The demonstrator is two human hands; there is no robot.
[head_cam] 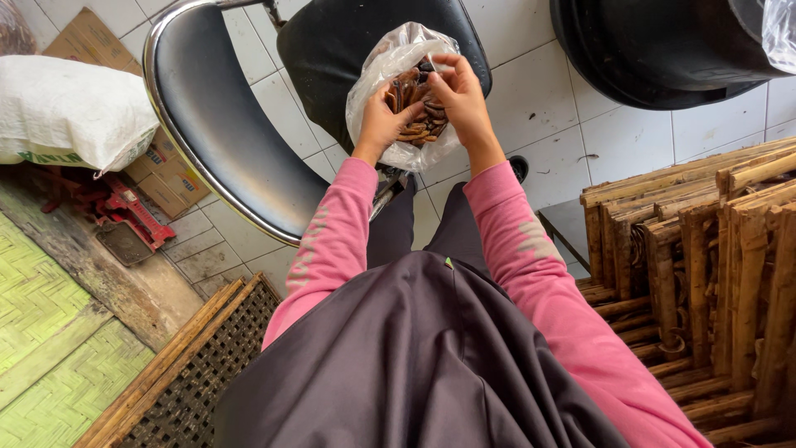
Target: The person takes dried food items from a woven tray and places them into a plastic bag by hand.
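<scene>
Left hand: your left hand [380,124] is raised in front of you, forearm in a pink sleeve [332,241] angled up and inward, fingers closed on the left side of the bag [398,58], holding the plastic from beneath and beside.
Right hand: your right hand [460,95] is up at the same height, wrist bent, fingers curled down and pinched at the bag's open mouth, touching the plastic and the brown pieces [419,104] there.
Bag: clear plastic, held between both hands above the chair [224,124], its mouth turned toward you.
Contents: dark brown curved strips packed inside; what they are cannot be told.
Arms: both elbows bent, forearms converging on the bag, apart at the waist.
Chair: black seat with a chrome rim, lying under and left of the hands on the tiled floor [539,108].
Right side: a stack of bamboo frames [705,274], well apart from the hands.
Left side: a white sack [70,112] on cardboard, and a woven green mat [41,332] below it.
</scene>
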